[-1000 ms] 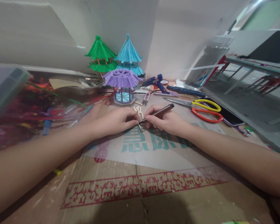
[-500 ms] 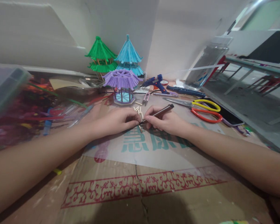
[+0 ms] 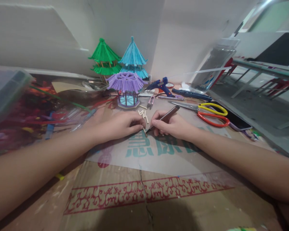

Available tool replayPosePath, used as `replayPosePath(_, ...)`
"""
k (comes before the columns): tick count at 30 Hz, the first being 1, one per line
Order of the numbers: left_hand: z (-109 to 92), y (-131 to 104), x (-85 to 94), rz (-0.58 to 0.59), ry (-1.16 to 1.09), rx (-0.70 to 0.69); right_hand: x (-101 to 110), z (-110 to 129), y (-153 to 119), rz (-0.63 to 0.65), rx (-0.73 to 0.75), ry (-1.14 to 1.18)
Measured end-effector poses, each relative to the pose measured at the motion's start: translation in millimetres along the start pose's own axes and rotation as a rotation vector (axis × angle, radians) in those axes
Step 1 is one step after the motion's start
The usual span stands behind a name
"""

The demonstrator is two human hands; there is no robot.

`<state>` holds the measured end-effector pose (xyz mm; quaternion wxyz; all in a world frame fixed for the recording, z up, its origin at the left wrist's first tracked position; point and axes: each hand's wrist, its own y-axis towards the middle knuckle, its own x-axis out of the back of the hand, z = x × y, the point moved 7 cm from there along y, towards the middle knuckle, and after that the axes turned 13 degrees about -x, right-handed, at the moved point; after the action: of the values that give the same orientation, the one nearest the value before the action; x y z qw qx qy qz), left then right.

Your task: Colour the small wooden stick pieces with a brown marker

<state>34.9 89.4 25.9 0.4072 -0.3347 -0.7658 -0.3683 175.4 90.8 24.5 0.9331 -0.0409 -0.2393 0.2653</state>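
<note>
Holding a brown pen (image 3: 167, 118) to a small wooden stick (image 3: 145, 133)

The right hand (image 3: 170, 123) was closed around the pen, with thumb and fingers low on the barrel, and the back end of the pen leaned up and to the right. The left hand (image 3: 122, 125) was pinching the small wooden stick between thumb and forefinger, so that one end came out just in front of the fingertips. The tip of the pen was at this end; whether it was touching, I could not tell.

Just beyond the two grips lay some loose sticks (image 3: 144, 114). Farther behind them stood a purple pavilion (image 3: 126, 82), and behind this one a green pavilion (image 3: 104, 53) and a blue pavilion (image 3: 133, 54).

Beyond the pen and slightly to its right was a blue glue gun (image 3: 162, 86). To the right of the pen grip lay scissors (image 3: 213, 119) with one yellow and one red handle, beside a phone (image 3: 238, 120). Under both hands was a whitish sheet (image 3: 125, 162) with green characters. On the near side of the grips ran a red ornamental band (image 3: 132, 194).
</note>
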Motion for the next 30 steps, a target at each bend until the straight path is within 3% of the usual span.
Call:
replayPosePath(5,-0.7,0.1,1.2,-0.003,0.008,0.005,1.7,2.4,-0.2,-0.04,0.069,0.004)
replayPosePath(12,1.2,-0.5,-0.3,0.015,0.001,0.014,-0.7,0.2,-0.6,0.019,0.003,0.002)
replayPosePath(18,1.8,-0.5,-0.4,0.013,0.02,0.022,2.0,1.3,0.1,-0.035,0.034,-0.022)
replayPosePath(26,0.9,-0.3,0.0,0.01,0.02,0.018,-0.8,2.3,-1.2,0.021,-0.005,-0.021)
replayPosePath(30,1.0,-0.5,-0.5,0.01,0.014,0.009,1.0,2.2,-0.5,-0.02,0.005,0.02)
